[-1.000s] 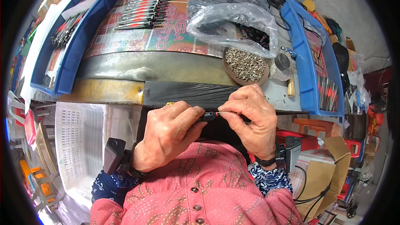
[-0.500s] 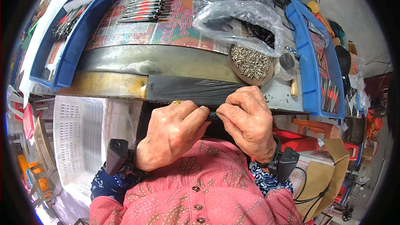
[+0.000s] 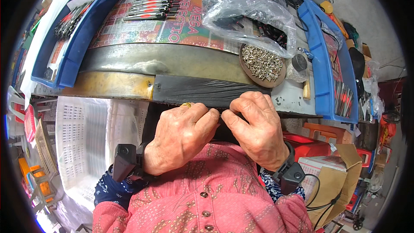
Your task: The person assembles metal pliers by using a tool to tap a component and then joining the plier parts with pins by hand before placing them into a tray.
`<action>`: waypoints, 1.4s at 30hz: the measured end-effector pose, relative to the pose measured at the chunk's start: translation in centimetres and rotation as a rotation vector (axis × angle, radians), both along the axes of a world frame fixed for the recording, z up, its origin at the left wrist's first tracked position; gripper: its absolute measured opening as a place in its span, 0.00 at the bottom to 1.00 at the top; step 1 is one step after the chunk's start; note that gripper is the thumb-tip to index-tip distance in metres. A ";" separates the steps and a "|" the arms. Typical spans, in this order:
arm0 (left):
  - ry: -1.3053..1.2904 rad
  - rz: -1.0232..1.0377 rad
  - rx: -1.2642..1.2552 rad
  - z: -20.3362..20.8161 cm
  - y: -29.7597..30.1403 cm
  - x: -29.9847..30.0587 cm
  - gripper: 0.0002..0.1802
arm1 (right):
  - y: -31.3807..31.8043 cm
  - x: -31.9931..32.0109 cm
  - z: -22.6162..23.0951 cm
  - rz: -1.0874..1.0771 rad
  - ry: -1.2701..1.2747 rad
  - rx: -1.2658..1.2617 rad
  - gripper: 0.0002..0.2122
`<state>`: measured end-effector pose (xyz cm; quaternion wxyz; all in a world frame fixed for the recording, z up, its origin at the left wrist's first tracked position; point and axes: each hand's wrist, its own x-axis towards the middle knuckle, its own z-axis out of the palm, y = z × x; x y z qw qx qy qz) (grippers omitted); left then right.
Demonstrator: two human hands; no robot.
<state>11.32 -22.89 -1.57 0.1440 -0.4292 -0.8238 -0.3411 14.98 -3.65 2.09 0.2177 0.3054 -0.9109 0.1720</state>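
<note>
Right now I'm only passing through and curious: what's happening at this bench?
A person sits at the workbench edge, both hands pressed together close to the chest. The left hand and right hand pinch a small dark part between their fingertips; what it is cannot be told. A round dish of small metal pieces and a clear plastic bag lie just beyond.

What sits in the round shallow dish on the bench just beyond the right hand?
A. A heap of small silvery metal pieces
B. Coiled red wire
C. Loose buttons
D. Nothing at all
A: the round dish beyond the right hand holds a heap of small silvery metal pieces, partly under the edge of a clear plastic bag.
</note>
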 end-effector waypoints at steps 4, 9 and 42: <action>0.039 0.015 0.020 0.0 0.0 0.0 0.11 | 0.1 -0.3 -0.7 -0.021 -0.041 -0.163 0.10; 0.105 0.003 0.049 0.1 0.0 -0.1 0.13 | 0.5 -0.3 -0.5 -0.161 -0.592 -0.625 0.08; 0.087 -0.013 0.081 1.1 0.9 -0.3 0.19 | 0.1 0.9 -1.3 -0.193 -0.863 -1.052 0.06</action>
